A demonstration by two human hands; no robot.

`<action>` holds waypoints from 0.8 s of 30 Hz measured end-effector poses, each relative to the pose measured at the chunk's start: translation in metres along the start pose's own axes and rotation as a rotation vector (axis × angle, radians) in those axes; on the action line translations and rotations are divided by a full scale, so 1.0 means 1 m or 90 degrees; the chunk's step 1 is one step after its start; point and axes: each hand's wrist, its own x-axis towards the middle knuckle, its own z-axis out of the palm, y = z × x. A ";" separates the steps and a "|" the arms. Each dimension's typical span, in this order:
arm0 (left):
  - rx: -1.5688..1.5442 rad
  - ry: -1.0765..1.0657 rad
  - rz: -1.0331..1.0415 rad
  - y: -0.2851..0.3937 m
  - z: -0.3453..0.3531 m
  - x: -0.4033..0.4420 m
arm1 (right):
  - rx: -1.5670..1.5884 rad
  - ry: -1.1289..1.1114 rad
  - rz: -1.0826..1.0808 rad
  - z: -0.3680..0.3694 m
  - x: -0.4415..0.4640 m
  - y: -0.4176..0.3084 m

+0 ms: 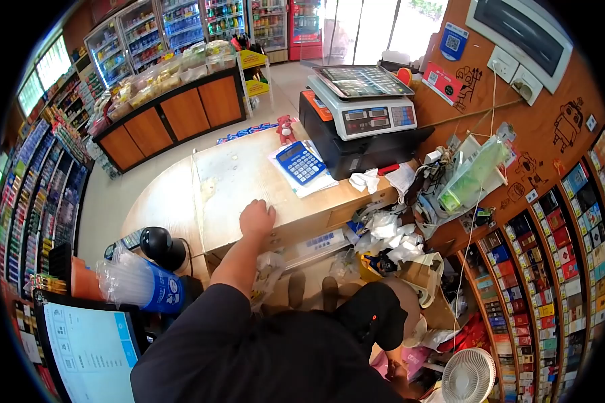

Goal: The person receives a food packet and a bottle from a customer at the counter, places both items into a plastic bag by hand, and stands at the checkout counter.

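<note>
My left hand (257,219) rests on the pale wooden counter (228,181) near its inner edge. Its fingers look curled in, and nothing shows in them. A blue calculator (300,163) lies on white paper beyond that hand, to the right, beside a small red bear figure (286,129). Low on the right, my right hand (397,377) hangs by my side next to a pink plastic bag (410,361). Its fingers are small and shaded, so I cannot make out whether they grip the bag.
A price scale (376,115) stands on a black machine (356,151) on the counter. At left are a monitor (91,349), a black scanner (163,248) and wrapped straws (141,282). Crumpled bags (386,235) fill a bin below. A white fan (468,376) and cigarette shelves (551,269) flank the right.
</note>
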 end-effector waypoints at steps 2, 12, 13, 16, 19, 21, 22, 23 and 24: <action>0.001 -0.002 0.004 0.001 -0.002 -0.001 | 0.002 -0.005 -0.002 0.006 0.001 -0.001; 0.009 -0.015 0.036 -0.004 0.001 0.001 | -0.016 -0.063 -0.060 0.074 0.012 -0.042; 0.006 -0.012 0.036 -0.005 0.001 0.002 | -0.017 -0.066 -0.061 0.076 0.012 -0.044; -0.002 -0.008 0.035 -0.006 0.002 0.000 | -0.023 -0.070 -0.063 0.079 0.012 -0.047; -0.004 -0.003 0.035 -0.005 0.001 0.001 | -0.026 -0.074 -0.064 0.080 0.011 -0.046; -0.005 0.001 0.038 -0.005 0.001 0.000 | -0.028 -0.073 -0.062 0.079 0.010 -0.046; -0.004 0.000 0.033 -0.005 0.001 0.000 | -0.027 -0.074 -0.062 0.079 0.010 -0.045; -0.003 -0.001 0.029 -0.004 0.001 0.000 | -0.028 -0.074 -0.062 0.079 0.009 -0.045; -0.002 -0.001 0.025 -0.003 0.000 0.000 | -0.026 -0.073 -0.061 0.079 0.009 -0.044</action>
